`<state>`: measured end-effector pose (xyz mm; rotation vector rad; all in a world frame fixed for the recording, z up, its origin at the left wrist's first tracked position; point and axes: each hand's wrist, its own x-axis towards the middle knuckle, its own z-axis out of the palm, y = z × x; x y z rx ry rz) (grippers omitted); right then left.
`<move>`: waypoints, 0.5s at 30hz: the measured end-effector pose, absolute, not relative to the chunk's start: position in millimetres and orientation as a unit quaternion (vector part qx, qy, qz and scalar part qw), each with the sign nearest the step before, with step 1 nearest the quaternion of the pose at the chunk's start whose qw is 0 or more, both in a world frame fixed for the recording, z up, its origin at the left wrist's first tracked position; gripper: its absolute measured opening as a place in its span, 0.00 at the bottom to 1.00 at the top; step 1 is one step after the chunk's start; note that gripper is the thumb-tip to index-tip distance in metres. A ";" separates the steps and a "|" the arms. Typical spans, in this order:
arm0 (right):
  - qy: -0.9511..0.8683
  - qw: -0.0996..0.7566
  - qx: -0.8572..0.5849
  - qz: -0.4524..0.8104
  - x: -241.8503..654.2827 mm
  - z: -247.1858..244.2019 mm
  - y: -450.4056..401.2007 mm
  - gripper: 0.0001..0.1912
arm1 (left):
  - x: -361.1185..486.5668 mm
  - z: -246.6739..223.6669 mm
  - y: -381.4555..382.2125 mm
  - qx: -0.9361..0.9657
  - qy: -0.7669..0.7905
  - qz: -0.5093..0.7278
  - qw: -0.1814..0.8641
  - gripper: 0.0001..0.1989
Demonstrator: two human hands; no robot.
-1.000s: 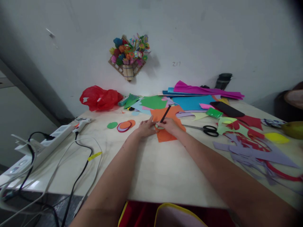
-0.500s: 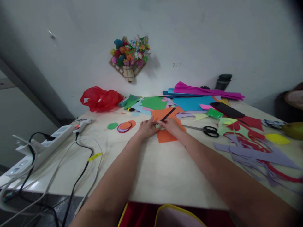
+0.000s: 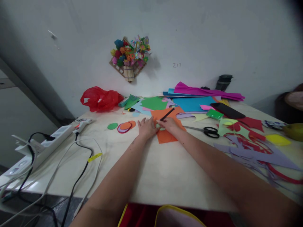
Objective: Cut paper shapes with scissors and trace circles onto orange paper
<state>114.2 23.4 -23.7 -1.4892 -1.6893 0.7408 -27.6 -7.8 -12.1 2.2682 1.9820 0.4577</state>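
Observation:
An orange paper sheet (image 3: 165, 137) lies on the table in front of me, with a notch cut in its upper right edge. On it rests a pale green disc (image 3: 161, 127), partly covered by my fingers. My left hand (image 3: 147, 127) is at the sheet's left edge, fingers spread, the thumb side at the disc. My right hand (image 3: 169, 124) is closed around a black pen (image 3: 168, 113), which slants up to the right; its tip, low by the disc, is hidden by the fingers. Black-handled scissors (image 3: 210, 131) lie just right of the sheet.
Cut discs (image 3: 125, 126) and a green disc (image 3: 112, 126) lie to the left. A glue gun (image 3: 81, 125) and power strip (image 3: 44, 148) with cables are farther left. Purple scraps (image 3: 255, 154), a phone (image 3: 227, 110) and a red bag (image 3: 101, 99) surround the work.
My left hand's fingers have spread apart and lifted a little on the left side. The right hand and pen have shifted only slightly. The orange sheet stays in place.

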 end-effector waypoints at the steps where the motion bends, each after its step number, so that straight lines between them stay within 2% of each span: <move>1: -0.663 0.374 -0.583 0.283 113.8 -24.0 24.1 0.15 | -26.8 -11.8 -9.2 0.740 0.657 0.137 0.047 0.37; 7: -0.673 0.375 -0.592 0.236 111.5 -24.8 25.9 0.14 | -19.6 -12.4 -19.0 0.729 0.673 0.118 0.043 0.34; 15: -0.670 0.363 -0.614 0.206 109.4 -24.2 23.3 0.13 | -17.9 -14.4 -20.9 0.701 0.704 0.100 0.044 0.39</move>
